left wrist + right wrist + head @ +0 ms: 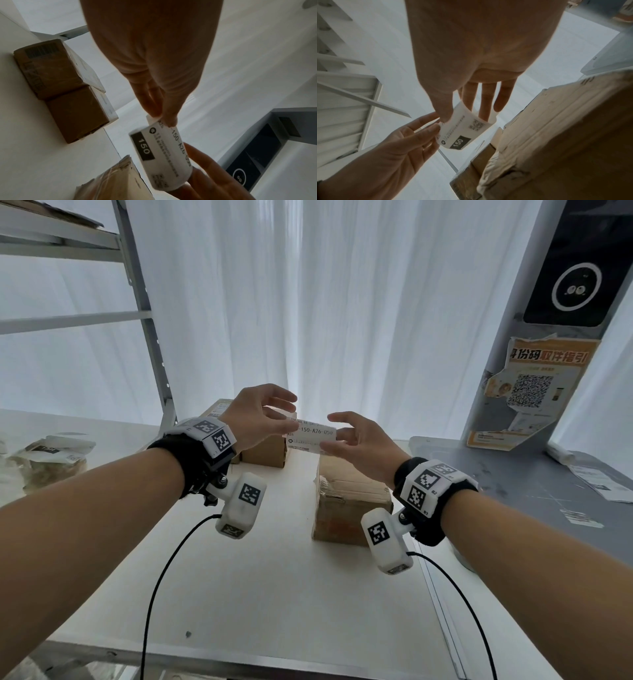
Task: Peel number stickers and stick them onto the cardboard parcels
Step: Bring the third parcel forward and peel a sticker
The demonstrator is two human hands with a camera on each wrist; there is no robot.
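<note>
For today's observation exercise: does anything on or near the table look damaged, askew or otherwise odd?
Yes. The nearer cardboard parcel has a crumpled, torn top edge. The poster on the grey kiosk is ragged and peeling. The sticker held between both hands curls rather than lying flat.

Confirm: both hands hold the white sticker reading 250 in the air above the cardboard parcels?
Wrong number. The sticker reads 150, as the left wrist view shows. The rest stands: left hand and right hand hold it above the cardboard parcels.
</note>
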